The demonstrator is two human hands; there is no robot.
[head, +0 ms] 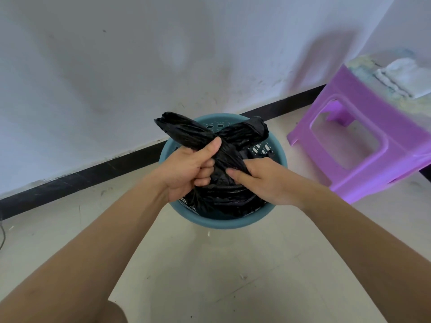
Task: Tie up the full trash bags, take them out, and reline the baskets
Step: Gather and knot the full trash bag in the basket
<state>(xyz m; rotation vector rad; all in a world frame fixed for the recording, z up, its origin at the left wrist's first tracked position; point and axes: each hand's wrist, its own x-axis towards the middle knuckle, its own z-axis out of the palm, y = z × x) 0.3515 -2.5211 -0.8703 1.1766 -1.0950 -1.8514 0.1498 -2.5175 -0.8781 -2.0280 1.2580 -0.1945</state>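
Reaching forward over the tiled floor (210,264), both forearms converged on one work point. The left hand (189,169) was clamped in a fist round one gathered flap of the black trash bag (224,201), thumb laid up along the film. The right hand (263,180) gripped the twisted plastic just beside it, fingers tucked under the film, so both hands were closed on the bag and nearly touching. Two bunched flaps crossed above the fists and stuck out left and right, which suggested a knot in progress, not yet drawn tight. The bag sat inside the teal basket (224,223), its body below the rim. The film appeared thin, soft and slick; it would probably crumple readily, slip under a loose grip, and tear if pulled sharply. Hold should be taken on the bunched flaps close to the crossing, never on a single layer. The load's weight could not be judged. Beyond the basket, to the right, stood a purple stool (363,141) carrying a folded white cloth (401,75), with a black skirting strip (93,171) and the pale wall (140,54) behind.
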